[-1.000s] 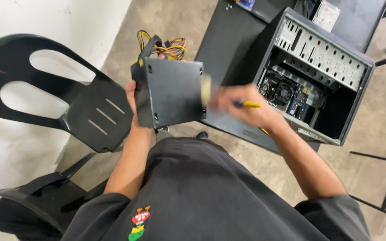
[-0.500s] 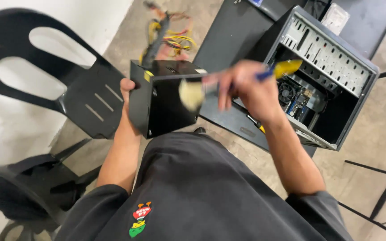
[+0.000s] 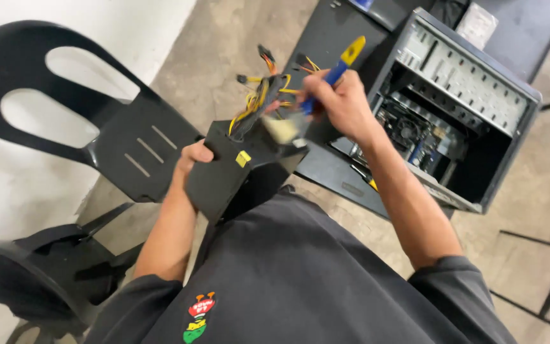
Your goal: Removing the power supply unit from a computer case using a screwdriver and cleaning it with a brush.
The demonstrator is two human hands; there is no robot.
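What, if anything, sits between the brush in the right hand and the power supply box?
Nothing visible. The right hand holds the brush with its bristles at the power supply box, beside the cable bundle; the left hand grips the box.

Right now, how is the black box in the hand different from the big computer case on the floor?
The black box is small, closed and held tilted by the left hand, with coloured wires sprouting out. The computer case is bigger, lies open and shows its parts inside. The right hand brushes the box, not the case. Both are dark metal.
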